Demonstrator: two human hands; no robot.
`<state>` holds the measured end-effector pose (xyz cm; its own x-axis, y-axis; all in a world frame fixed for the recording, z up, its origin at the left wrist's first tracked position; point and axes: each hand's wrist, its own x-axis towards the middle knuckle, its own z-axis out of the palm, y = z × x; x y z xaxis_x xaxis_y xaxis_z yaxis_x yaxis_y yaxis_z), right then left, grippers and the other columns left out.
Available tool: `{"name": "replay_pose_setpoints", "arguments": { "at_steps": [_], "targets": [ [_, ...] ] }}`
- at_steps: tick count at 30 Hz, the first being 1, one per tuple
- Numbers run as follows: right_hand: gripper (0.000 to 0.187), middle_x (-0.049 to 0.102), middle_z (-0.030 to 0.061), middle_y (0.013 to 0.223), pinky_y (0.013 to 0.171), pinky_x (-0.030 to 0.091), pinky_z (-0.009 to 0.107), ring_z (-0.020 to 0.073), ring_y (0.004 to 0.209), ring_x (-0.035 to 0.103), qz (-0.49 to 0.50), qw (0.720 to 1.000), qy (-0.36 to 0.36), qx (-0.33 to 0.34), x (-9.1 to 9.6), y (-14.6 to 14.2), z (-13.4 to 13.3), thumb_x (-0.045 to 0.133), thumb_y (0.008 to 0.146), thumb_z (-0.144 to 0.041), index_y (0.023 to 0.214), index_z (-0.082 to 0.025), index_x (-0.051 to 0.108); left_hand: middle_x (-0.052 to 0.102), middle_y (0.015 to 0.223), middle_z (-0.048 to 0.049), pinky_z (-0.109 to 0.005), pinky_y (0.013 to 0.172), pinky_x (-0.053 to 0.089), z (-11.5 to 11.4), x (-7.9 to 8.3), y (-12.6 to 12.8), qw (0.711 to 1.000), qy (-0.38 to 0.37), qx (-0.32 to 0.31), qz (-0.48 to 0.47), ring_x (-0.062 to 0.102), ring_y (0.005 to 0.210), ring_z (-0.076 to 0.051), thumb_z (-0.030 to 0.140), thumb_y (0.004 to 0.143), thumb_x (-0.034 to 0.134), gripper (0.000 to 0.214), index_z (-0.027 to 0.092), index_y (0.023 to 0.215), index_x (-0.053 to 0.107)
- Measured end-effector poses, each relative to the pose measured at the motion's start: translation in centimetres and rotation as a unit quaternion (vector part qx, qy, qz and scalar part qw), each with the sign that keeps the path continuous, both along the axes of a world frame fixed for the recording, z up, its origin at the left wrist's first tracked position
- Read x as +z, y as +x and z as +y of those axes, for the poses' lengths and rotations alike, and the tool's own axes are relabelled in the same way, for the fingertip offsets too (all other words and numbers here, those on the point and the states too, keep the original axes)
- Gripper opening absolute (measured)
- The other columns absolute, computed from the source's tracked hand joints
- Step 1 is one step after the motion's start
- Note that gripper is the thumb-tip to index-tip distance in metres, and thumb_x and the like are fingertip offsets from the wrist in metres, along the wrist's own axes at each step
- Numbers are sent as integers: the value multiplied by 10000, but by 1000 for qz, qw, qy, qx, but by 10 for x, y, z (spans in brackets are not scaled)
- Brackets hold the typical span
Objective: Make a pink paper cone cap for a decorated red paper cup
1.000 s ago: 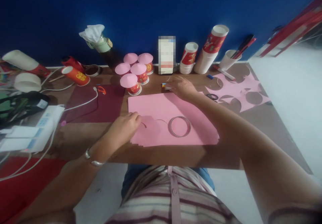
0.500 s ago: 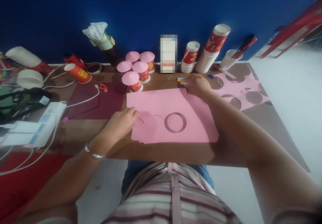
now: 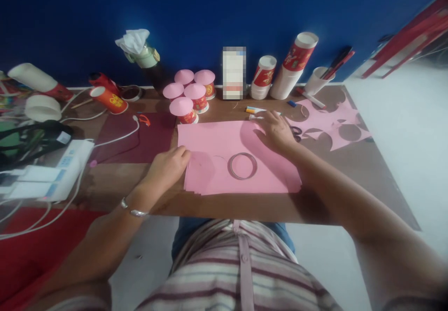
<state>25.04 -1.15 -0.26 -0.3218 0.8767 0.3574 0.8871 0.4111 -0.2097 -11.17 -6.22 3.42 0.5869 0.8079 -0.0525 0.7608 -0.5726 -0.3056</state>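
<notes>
A stack of pink paper sheets (image 3: 217, 145) lies on the brown table (image 3: 115, 185) in front of me. A clear ring of tape (image 3: 242, 165) rests on the paper. My left hand (image 3: 167, 165) presses on the paper's left edge with fingers curled. My right hand (image 3: 275, 129) hovers over the paper's upper right corner, fingers bent; whether it holds anything I cannot make out. Just beyond it lie an orange and white marker (image 3: 255, 110) and black scissors (image 3: 297, 131).
Several paper cups capped with pink discs (image 3: 189, 95) stand behind the paper. Stacked red and white cups (image 3: 292, 66), a cup of pens (image 3: 317, 81) and a phone (image 3: 234, 73) line the blue wall. Pink offcuts with round holes (image 3: 332, 122) lie right. Cables and a power strip (image 3: 52, 171) lie left.
My right hand has drawn back from the markers at the far side and come toward me over the paper's upper right corner. My left hand has stayed on the paper.
</notes>
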Motion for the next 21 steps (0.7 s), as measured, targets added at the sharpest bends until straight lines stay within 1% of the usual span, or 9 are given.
{"name": "replay_pose_setpoints", "arguments": {
  "at_steps": [3, 6, 8, 11, 13, 15, 18, 21],
  "targets": [
    [313, 664, 127, 1302, 943, 497, 512, 333, 1188, 564, -9, 1000, -6, 16, -3, -3, -15, 571, 946, -235, 1236, -235, 690, 674, 935, -77, -334, 520, 380, -4, -1, -3, 1000, 7, 10, -26, 671, 829, -237, 145, 978, 477, 180, 169, 919, 645],
    [306, 667, 135, 1295, 923, 514, 498, 328, 1180, 576, -7, 1000, -11, 29, -4, -6, -30, 564, 958, -248, 1238, -220, 685, 704, 986, -80, -335, 562, 427, -11, -2, -3, 998, 13, 8, -65, 683, 900, -241, 172, 983, 499, 168, 174, 966, 666],
    [307, 669, 133, 1292, 930, 523, 494, 323, 1180, 582, 5, 999, -13, 37, -4, -7, -39, 565, 964, -258, 1247, -219, 680, 720, 1023, -83, -331, 620, 470, -17, -1, 0, 994, 21, -2, -105, 689, 932, -236, 188, 992, 501, 175, 178, 1000, 675],
    [312, 668, 123, 1302, 979, 516, 513, 321, 1212, 576, 27, 998, -29, 43, -1, -5, -49, 560, 970, -273, 1258, -242, 677, 727, 1074, -81, -323, 764, 527, -26, 3, 10, 983, 14, -24, -184, 689, 978, -219, 201, 1008, 491, 184, 184, 1044, 671],
    [314, 669, 120, 1303, 1011, 509, 529, 322, 1229, 576, 46, 997, -46, 40, 1, -1, -52, 553, 971, -284, 1255, -252, 684, 718, 1112, -88, -335, 910, 541, -30, 8, 22, 970, -10, -37, -241, 678, 1048, -213, 205, 1011, 496, 183, 179, 1096, 655],
    [311, 678, 119, 1287, 1024, 514, 531, 318, 1225, 590, 76, 995, -59, 23, 2, 6, -52, 555, 963, -285, 1236, -253, 698, 697, 1172, -102, -375, 1021, 528, -31, 12, 36, 956, -43, -48, -285, 651, 1136, -225, 223, 1003, 526, 202, 178, 1170, 628],
    [297, 702, 109, 1238, 1008, 538, 497, 299, 1184, 633, 132, 989, -65, -16, 2, 20, -47, 574, 933, -278, 1190, -252, 721, 636, 1318, -117, -439, 1108, 502, -25, 13, 59, 937, -105, -74, -324, 588, 1263, -255, 244, 961, 612, 360, 193, 1313, 555],
    [280, 723, 99, 1200, 925, 577, 437, 281, 1102, 681, 172, 981, -66, -63, 0, 35, -41, 591, 892, -265, 1124, -242, 747, 591, 1385, -144, -494, 1147, 475, -14, 7, 79, 916, -152, -102, -356, 535, 1329, -292, 289, 884, 733, 566, 181, 1387, 499]
  ]
}}
